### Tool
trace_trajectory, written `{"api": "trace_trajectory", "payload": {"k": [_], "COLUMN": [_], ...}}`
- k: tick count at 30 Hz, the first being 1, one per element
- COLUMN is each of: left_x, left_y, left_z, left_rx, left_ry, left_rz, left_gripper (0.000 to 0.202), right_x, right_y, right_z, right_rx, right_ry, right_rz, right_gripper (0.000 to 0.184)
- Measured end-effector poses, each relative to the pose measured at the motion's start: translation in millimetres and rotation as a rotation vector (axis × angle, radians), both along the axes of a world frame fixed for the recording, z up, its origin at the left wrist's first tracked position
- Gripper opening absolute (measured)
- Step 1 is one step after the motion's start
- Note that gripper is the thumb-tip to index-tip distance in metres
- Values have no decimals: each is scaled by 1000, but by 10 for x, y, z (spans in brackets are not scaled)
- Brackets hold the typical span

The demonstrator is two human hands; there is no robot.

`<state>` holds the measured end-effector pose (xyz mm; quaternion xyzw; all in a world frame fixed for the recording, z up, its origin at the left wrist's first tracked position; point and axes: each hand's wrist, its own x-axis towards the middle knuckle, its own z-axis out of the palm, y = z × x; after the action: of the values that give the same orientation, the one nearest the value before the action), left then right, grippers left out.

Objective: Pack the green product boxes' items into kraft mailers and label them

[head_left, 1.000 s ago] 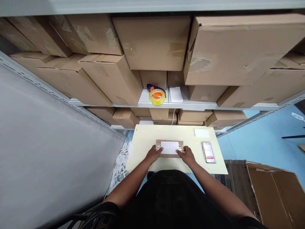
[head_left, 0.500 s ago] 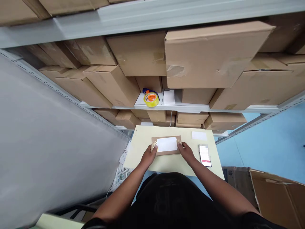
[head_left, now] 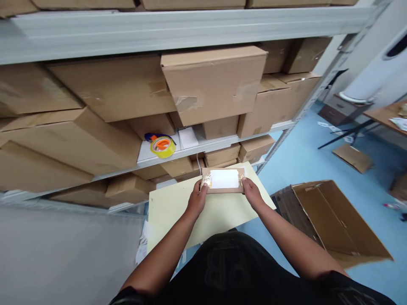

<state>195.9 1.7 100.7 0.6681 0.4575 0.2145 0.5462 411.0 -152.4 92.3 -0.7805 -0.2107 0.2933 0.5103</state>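
Note:
A flat brown cardboard parcel is held level above the pale yellow table. On its top lies a white label, and shiny clear tape covers both ends. My left hand grips the left end, thumb on top. The right end is in my right hand, also with the thumb on the upper side. My fingers beneath the parcel are mostly hidden.
Ahead, a metal shelf carries many cardboard boxes, a yellow tape roll on a dispenser and white paper. To the right on the blue floor stands a large open carton. A wooden desk is farther right.
My view has turned to the right, bringing the open carton and desk into sight. Both hands have carried the parcel rightward over the table. The phone no longer shows.

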Motion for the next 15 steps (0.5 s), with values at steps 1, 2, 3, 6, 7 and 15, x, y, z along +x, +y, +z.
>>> {"api": "trace_trajectory", "payload": {"k": [1, 2, 3, 6, 7, 15], "left_x": [120, 248, 384, 818, 969, 2359], "left_y": [21, 29, 23, -81, -142, -1019], "left_z": [8, 16, 27, 83, 111, 284], "left_rx": [3, 7, 13, 29, 26, 18], "left_ry": [-15, -28, -41, -83, -90, -79], "left_rz": [-37, -77, -116, -230, -268, -589], "left_gripper": [56, 55, 55, 55, 55, 57], "right_x": [49, 101, 155, 326, 386, 1031], "right_y": [-74, -156, -248, -574, -699, -1994], "right_z": [45, 85, 121, 198, 218, 263], "right_rx": [18, 34, 46, 51, 48, 43], "right_ry": [-25, -50, -71, -100, -101, -151], "right_rz": [-42, -84, -128, -253, -295, -613], "right_gripper": [60, 60, 61, 63, 64, 70]}}
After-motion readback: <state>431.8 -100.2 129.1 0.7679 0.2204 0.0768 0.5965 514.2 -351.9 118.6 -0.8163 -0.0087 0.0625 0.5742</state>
